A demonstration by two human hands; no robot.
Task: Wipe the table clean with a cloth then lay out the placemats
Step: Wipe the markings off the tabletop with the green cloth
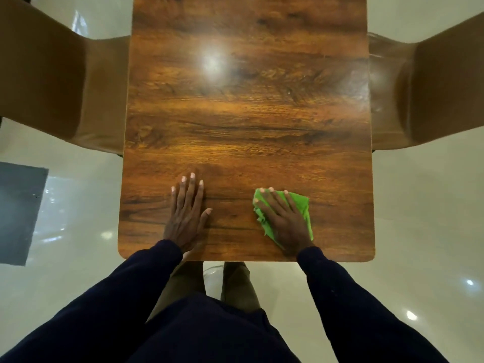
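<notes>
Glossy pale floor tiles (419, 218) surround a wood-grain table (246, 113) seen from above, a bright ceiling reflection near its far half; a brown padded chair (52, 82) stands at the table's left side and another brown chair (432, 93) at its right; a grey mat (18, 213) lies on the floor to the left. Near the table's front edge, the right hand (282, 218) lies flat on a green cloth (301, 205), palm down, fingers spread and extended rather than curled, pressing the crumpled fabric against the wood; the cloth shows past the fingertips and on both sides of the hand. Well apart from it, the left hand (187, 213) rests flat and empty on the bare wood, fingers straight and close together, thumb out to the side; dark sleeves (340, 284) cover both arms to the wrists.
</notes>
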